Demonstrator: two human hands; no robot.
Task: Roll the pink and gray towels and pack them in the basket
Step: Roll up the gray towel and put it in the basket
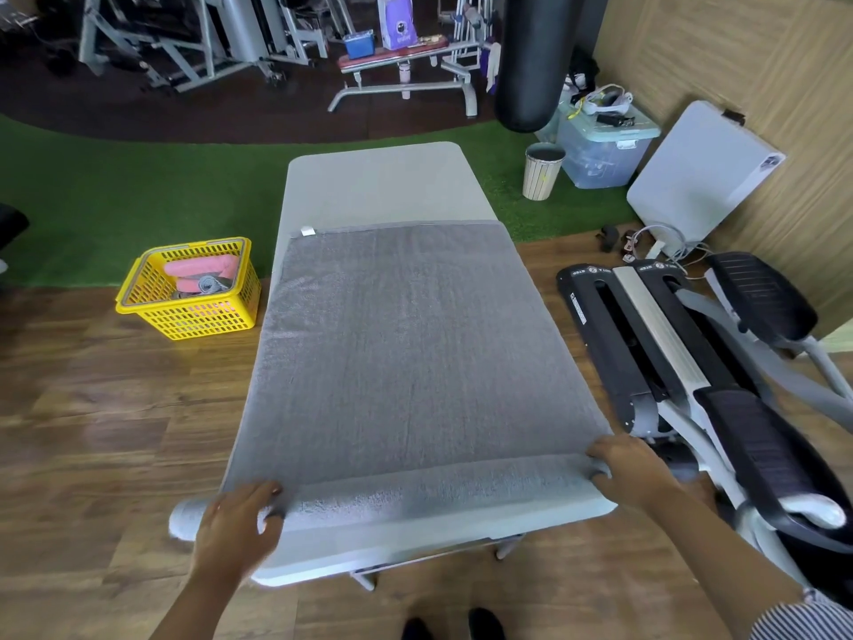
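Observation:
A large gray towel (406,344) lies spread over the light gray folding table (378,182). Its near edge is turned into a short roll (424,489) across the table's front. My left hand (240,524) grips the roll's left end, which sticks out past the table's edge. At the roll's right end, my right hand (632,468) has its fingers curled over the towel. A yellow plastic basket (184,316) stands on the floor to the left of the table. It holds rolled pink towels (198,270) and a rolled gray towel (210,285).
A black and gray elliptical machine (692,362) stands close to the table's right side. Farther back on the right are a striped waste bin (542,173), a clear storage box (600,150), a folded white table (697,177) and a hanging black punching bag (535,57).

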